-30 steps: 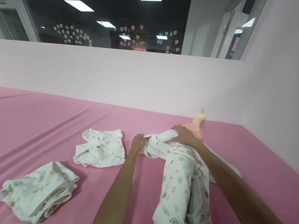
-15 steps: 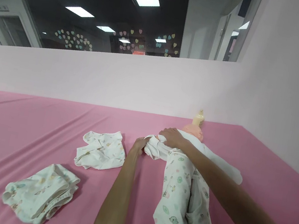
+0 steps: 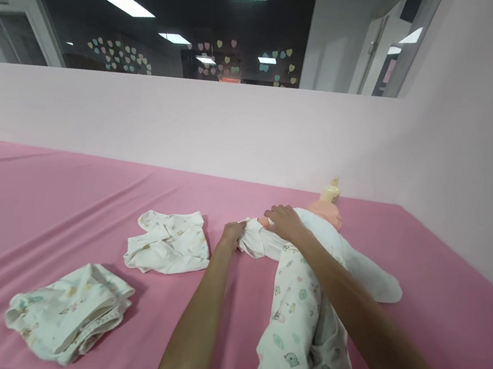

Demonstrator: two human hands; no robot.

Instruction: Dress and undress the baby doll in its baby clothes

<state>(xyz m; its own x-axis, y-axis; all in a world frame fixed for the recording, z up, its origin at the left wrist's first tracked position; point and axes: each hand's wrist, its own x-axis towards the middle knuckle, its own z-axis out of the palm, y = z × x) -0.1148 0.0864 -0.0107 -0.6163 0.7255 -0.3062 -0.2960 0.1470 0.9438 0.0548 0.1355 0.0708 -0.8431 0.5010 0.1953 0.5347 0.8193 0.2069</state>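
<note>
A doll [image 3: 326, 212] with a pinkish head lies on the pink sheet, its head toward the wall. It has on a white top [image 3: 367, 271] and white trousers [image 3: 293, 326] printed with small green figures. My left hand [image 3: 233, 233] is closed on the end of the top's white sleeve [image 3: 258, 241], stretched out to the left. Bent over the near side of the doll's chest, the fingers of my right hand [image 3: 285, 222] close on its arm; a bit of pinkish arm [image 3: 263, 220] shows under them. My right forearm crosses above the trousers and hides part of the body.
A white printed baby garment [image 3: 172, 242] lies flat left of my left hand. Nearer to me is a folded printed cloth [image 3: 69, 312]. A pale yellow bottle [image 3: 331, 190] stands behind the doll's head. White walls [image 3: 190, 127] border the pink sheet [image 3: 57, 202] at the back and right.
The fingers of my right hand have shifted slightly on the doll's arm, and more of the pinkish arm shows. My left hand keeps the sleeve end. The view has tilted slightly down.
</note>
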